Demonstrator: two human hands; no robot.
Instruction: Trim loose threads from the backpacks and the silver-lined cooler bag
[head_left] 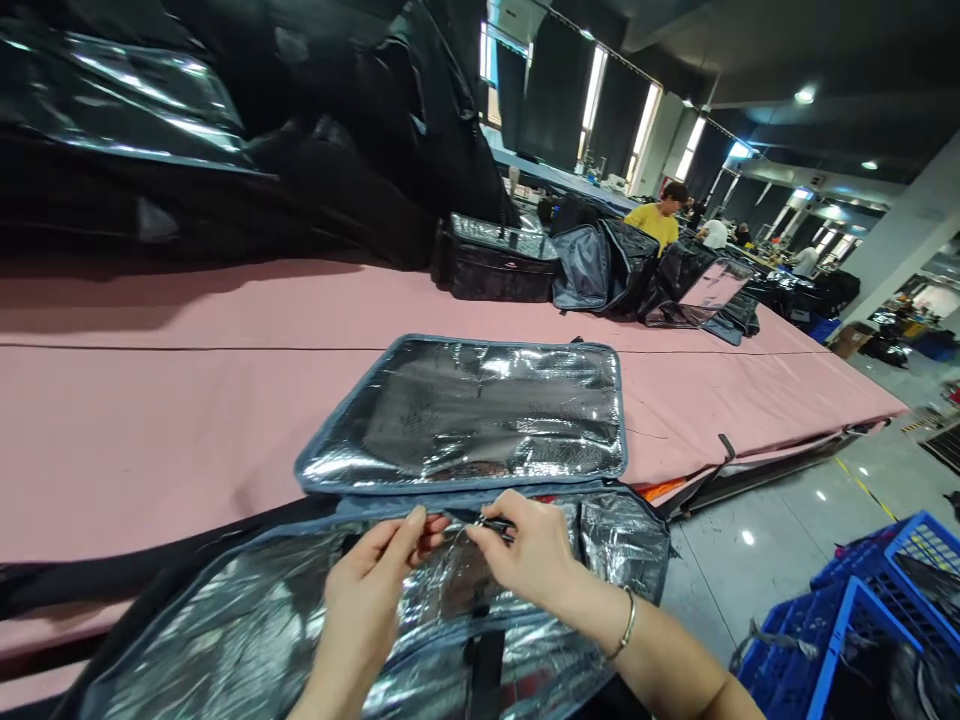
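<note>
An insulated bag (247, 610) with a crinkled silver foil lining and blue-grey edging lies open at the table's near edge. Its foil-lined lid (480, 410) is folded back flat on the pink surface. My right hand (536, 550) is closed around small thread snips (495, 524), dark with a shiny tip, mostly hidden by the fingers. Just left of the tip, my left hand (375, 580) pinches at the seam between lid and bag; what sits between its fingertips is too small to make out. A black strap (486, 670) crosses the lining below my hands.
A large pile of black bags (337, 170) stands at the back left. Several finished-looking bags (502, 265) line the far side of the pink table (135, 420). Blue crates (802, 640) stand on the floor at right. A person in yellow (654, 222) works beyond the table.
</note>
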